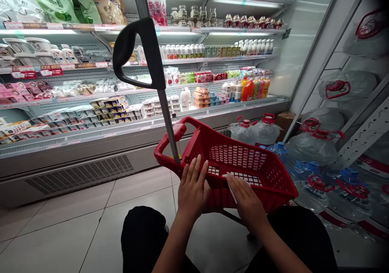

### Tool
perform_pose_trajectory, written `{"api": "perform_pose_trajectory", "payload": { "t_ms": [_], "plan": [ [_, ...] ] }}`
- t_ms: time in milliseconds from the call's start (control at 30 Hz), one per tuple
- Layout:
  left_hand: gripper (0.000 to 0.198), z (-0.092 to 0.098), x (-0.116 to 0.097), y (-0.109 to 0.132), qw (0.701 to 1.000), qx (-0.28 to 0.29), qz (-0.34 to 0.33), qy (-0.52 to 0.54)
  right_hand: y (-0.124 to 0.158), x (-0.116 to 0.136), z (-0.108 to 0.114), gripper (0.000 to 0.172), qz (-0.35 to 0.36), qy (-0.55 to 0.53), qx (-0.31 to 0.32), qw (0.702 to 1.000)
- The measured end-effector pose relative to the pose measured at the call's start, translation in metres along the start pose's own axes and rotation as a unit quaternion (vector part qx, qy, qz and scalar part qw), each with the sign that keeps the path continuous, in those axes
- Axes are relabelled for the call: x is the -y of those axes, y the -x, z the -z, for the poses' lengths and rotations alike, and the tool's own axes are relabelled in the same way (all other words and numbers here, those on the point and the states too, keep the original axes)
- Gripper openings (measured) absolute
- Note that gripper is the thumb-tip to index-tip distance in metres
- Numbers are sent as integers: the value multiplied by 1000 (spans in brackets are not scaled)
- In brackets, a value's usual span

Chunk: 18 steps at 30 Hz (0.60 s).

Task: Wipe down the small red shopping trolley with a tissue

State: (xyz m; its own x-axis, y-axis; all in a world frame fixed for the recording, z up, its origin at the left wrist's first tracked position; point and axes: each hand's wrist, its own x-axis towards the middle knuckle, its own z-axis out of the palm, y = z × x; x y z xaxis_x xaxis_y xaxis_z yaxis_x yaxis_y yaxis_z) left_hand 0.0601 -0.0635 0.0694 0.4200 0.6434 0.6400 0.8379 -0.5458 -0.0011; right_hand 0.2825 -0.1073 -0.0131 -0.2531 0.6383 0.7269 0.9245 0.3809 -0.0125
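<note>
From the head view, I have both bare hands in the lower middle of the frame, at the near side of a red plastic shopping basket cart (234, 140) that sits right of centre. The left hand (192, 188) is spread flat, its fingers straight and slightly apart, laid against the cart's near rim by the handle end. I see nothing in its grasp. The right hand (247, 202) lies farther along that rim, fingers straight and drawn together, with a thin white item (231, 190) showing along its edge. The thumb is hidden from me, so I cannot tell whether the item is pinched or only pressed under the fingers.

A grey metal pole (168, 123) leans up from the cart toward the top of the frame, carrying a black looped grip (154, 56). Across the upper left and centre I get a refrigerated display case (73, 159) stocked with cartons, cups and bottles. Large water jugs (314, 188) crowd the right side. Dark-clothed knees (144, 232) flank the forearms at the bottom, above pale floor tiles (60, 236).
</note>
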Motion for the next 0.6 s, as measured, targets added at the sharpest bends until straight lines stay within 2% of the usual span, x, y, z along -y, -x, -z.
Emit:
{"api": "perform_pose_trajectory", "payload": {
  "t_ms": [100, 167, 233, 333, 433, 500, 600],
  "plan": [
    [60, -7, -1, -3, 999, -4, 31, -7, 33, -31, 13, 85, -26, 46, 6, 999],
    [57, -14, -9, -2, 999, 0, 36, -5, 41, -36, 17, 86, -48, 62, 10, 997],
    [59, -24, -21, 2, 1000, 8, 18, 3, 34, -28, 14, 85, -59, 62, 5, 996],
    [68, -38, -37, 9, 1000, 18, -10, 7, 4, -2, -2, 81, -42, 38, -2, 998],
    [72, -46, -40, 11, 999, 24, -24, -4, -24, 19, -18, 79, -22, 14, -4, 1000],
    [73, -46, -34, 9, 999, 30, -31, -12, -30, 18, -22, 79, -16, 11, -3, 1000],
    [74, -45, -21, 2, 998, 41, -32, -17, -15, -3, -16, 83, -17, 21, 4, 1000]
  ]
}}
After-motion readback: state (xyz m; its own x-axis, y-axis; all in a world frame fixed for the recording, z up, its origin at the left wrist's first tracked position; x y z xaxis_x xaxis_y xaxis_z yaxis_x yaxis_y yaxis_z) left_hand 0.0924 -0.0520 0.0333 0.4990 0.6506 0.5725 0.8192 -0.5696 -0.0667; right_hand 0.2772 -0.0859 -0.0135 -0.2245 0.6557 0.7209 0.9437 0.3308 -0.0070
